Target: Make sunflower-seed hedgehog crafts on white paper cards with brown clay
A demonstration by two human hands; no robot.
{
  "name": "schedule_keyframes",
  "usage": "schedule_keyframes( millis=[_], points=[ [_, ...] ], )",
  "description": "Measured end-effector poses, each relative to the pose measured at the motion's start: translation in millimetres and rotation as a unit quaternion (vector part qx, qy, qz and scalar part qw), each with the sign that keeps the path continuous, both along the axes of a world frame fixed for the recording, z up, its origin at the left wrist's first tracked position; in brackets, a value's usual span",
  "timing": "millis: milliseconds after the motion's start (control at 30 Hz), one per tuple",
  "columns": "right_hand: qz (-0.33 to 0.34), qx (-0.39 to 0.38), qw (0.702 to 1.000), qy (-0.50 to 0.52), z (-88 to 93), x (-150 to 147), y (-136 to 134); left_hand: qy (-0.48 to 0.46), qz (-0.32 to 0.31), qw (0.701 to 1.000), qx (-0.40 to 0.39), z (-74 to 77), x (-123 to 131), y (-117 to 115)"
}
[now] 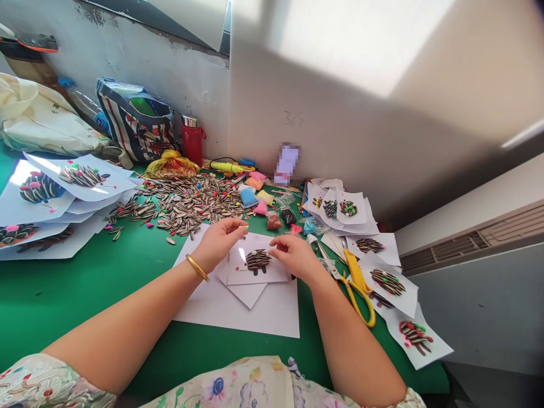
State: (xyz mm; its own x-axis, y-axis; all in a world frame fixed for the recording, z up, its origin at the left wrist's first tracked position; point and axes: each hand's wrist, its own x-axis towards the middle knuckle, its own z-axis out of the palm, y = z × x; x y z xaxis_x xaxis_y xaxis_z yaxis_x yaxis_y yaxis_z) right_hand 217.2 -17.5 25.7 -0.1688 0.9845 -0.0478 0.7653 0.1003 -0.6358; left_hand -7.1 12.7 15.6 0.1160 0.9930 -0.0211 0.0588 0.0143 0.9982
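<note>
On a white card (pixel 236 274) in front of me is a hedgehog picture (pixel 257 259) made of sunflower seeds, with dark feet, a small red dot and a pale bit on top. My left hand (pixel 217 242), a gold bangle at its wrist, is closed in a pinch above the card's upper left; a tiny white bit shows at the fingertips. Curled over the card's right side, my right hand (pixel 296 256) has its fingertips together beside the hedgehog's back; whatever they hold is too small to make out. Beneath the card lie another card (pixel 250 296) and a larger white sheet (pixel 278 317).
Loose sunflower seeds (pixel 199 201) are heaped behind my left hand. Coloured clay packets (pixel 249 197) lie beyond the card. Yellow-handled scissors (pixel 361 303) and a yellow cutter (pixel 355 266) are at right. Hedgehog cards lie in a left stack (pixel 91 195) and on the right (pixel 410 294). A red flask (pixel 192 141) stands behind.
</note>
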Motion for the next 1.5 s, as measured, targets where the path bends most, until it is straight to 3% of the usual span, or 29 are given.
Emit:
schedule_keyframes(
  millis=[100,267,400,500,733,1133,1300,1400,1500],
  points=[
    [-0.048,0.061,0.997,0.021,3.3,15.0,4.6,0.033,0.007,0.999,0.022,-3.4,-2.2,4.6],
    [-0.143,0.142,0.978,-0.050,-1.3,44.7,17.6,0.204,-0.011,0.975,0.092,-11.1,-5.4,9.0],
    [-0.164,0.133,0.966,-0.148,-11.1,56.1,25.1,0.338,-0.043,0.929,0.142,-15.2,-6.1,11.1],
    [-0.156,0.110,0.963,-0.188,-17.2,53.6,26.5,0.381,-0.046,0.904,0.187,-17.9,-6.0,12.4],
    [-0.111,0.088,0.971,-0.193,-21.3,44.2,26.2,0.397,-0.054,0.885,0.236,-20.6,-2.5,12.9],
    [-0.121,0.101,0.972,-0.172,-17.7,42.3,26.2,0.421,-0.057,0.864,0.272,-23.7,2.1,6.4],
    [-0.106,0.156,0.982,-0.015,-12.7,31.4,20.6,0.422,-0.027,0.859,0.290,-20.3,1.8,5.8],
    [-0.050,0.145,0.980,0.130,-10.6,16.9,13.0,0.337,-0.023,0.888,0.313,-15.7,3.8,0.8],
    [0.034,0.128,0.973,0.191,-6.2,1.9,4.1,0.220,-0.040,0.921,0.319,-12.1,7.2,-8.2]
  ],
)
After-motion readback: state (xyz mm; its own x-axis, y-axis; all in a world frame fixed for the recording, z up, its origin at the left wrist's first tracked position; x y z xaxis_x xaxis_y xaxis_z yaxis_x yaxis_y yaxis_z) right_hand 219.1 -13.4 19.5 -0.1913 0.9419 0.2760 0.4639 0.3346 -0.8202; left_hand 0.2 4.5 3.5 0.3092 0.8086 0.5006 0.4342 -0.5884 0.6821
